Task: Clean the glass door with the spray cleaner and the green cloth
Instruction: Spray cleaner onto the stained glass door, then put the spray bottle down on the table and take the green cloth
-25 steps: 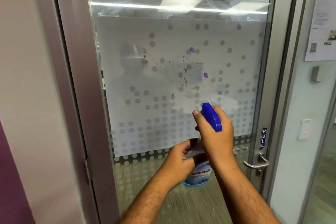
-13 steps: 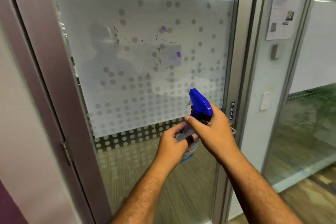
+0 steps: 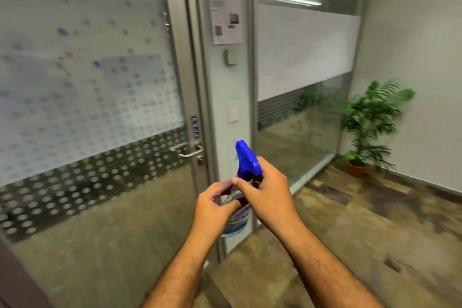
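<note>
View swinging right, glass door (image 3: 87,107) sliding left; both hands, left hand (image 3: 215,210) and right hand (image 3: 267,195), clamping spray bottle (image 3: 246,177); spray risking missing stains.

A floor (image 3: 350,245) of wood-look planks in mixed brown, tan and dark tones runs along the foot of a glass partition and on to a pale wall at right; a potted plant (image 3: 370,127) in a terracotta pot (image 3: 355,169) stands directly on it in the far corner, close to both the partition and the wall; behind the glass door (image 3: 87,107) at left, similar flooring shows through the clear lower pane, blurred by camera motion
</note>
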Tool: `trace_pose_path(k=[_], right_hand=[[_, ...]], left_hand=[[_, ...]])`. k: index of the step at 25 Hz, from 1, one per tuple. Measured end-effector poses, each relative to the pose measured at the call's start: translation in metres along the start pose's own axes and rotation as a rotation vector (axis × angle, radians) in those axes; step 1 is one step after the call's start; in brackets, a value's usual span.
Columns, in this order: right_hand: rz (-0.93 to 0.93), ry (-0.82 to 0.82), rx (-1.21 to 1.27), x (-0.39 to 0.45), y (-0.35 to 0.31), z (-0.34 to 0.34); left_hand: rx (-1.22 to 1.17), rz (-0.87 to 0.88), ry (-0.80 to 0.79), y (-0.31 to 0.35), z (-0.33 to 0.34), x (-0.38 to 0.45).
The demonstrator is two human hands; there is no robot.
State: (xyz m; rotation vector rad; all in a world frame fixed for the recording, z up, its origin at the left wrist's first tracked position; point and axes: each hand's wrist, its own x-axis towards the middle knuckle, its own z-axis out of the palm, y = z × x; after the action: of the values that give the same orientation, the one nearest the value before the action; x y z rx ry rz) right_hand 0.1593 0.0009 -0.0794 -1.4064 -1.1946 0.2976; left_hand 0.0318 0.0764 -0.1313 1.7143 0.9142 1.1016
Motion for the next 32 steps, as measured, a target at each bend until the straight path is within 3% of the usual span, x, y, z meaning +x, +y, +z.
trace_pose_path(k=[9, 17, 32], right_hand=[[0.144, 0.284, -0.167, -0.084, 0.055, -0.240], [0.268, 0.523, -0.304, -0.143, 0.088, -0.396], [0.509, 0.663, -0.493, -0.164, 0.205, -0.656]], left_hand=[[-0.081, 0.007, -0.373, 0.066, 0.241, -0.078], [-0.077, 0.058, -0.623, 0.105, 0.411, -0.125], [-0.026, 0.065, -1.055, 0.142, 0.727, -0.155]])
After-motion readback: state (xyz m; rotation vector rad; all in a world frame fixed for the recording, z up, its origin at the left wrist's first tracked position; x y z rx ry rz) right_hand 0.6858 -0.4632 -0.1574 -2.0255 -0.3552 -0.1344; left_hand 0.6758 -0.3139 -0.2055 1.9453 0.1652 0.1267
